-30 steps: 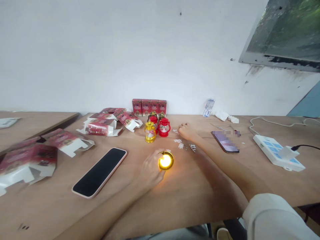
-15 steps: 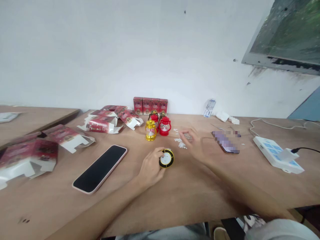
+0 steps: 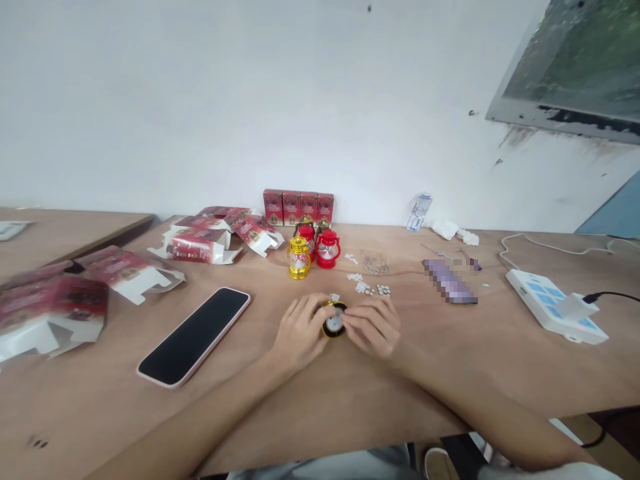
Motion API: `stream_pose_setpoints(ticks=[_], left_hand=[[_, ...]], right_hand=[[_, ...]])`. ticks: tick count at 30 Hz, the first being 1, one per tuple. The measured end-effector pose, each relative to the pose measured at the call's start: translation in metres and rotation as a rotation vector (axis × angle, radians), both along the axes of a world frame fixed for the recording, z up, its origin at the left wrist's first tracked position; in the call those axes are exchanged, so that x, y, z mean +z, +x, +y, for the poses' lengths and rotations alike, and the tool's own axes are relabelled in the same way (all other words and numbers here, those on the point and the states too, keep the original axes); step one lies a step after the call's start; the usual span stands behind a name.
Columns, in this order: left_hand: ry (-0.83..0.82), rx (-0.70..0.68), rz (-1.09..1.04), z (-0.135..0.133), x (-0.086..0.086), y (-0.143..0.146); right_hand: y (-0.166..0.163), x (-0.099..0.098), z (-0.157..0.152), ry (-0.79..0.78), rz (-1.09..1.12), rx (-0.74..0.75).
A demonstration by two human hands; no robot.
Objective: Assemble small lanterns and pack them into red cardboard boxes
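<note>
Near the middle of the table, my left hand (image 3: pixel 300 331) is closed around the left edge of a round black-and-gold piece (image 3: pixel 330 331) with a white centre, its flat face turned up. My right hand (image 3: pixel 374 327) meets it from the right, thumb and fingers pinched together over the white centre. Whatever those fingertips hold, if anything, is too small to make out. Just beyond the hands lie small white pieces (image 3: pixel 355 277), several round button-like bits (image 3: pixel 383 290) and a heap of thin metal bits (image 3: pixel 375 265). A gold mini lantern (image 3: pixel 299 259) and a red one (image 3: pixel 327 249) stand behind.
Red boxes (image 3: pixel 291 208) stand in a row against the wall. Opened red cartons (image 3: pixel 200 245) lie to the left, with a black-screened phone (image 3: pixel 195 337) nearer me. On the right are a purple phone-like slab (image 3: pixel 449 281) and a white power strip (image 3: pixel 545 300) with cables.
My right hand has come from the heap of thin metal bits down and left to the round piece. My left hand keeps its hold there.
</note>
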State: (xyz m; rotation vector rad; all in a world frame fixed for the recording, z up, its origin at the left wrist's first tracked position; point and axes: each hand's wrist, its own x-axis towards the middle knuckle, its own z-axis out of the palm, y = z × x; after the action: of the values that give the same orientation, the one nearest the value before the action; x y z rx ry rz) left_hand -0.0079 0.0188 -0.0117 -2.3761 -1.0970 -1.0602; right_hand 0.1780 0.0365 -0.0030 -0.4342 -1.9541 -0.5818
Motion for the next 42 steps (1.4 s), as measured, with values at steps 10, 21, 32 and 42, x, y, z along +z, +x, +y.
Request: stream_pose_setpoints(ticks=[10,21,32,42], left_hand=[[-0.003,-0.026,0.01,-0.001,0.001,0.002],[0.048,-0.015,0.017,0.001,-0.005,0.003],[0.073,-0.026,0.052,0.001,-0.008,0.004],[0.154,0.005,0.111,0.0,-0.004,0.005]], right_hand=[[0.002,-0.003,-0.002,0.087,-0.025,-0.087],[-0.002,0.004,-0.009,-0.175,-0.008,0.053],[-0.003,-0.005,-0.007,-0.03,-0.009,0.079],[0.002,0.004,-0.013,0.075,-0.221,0.015]])
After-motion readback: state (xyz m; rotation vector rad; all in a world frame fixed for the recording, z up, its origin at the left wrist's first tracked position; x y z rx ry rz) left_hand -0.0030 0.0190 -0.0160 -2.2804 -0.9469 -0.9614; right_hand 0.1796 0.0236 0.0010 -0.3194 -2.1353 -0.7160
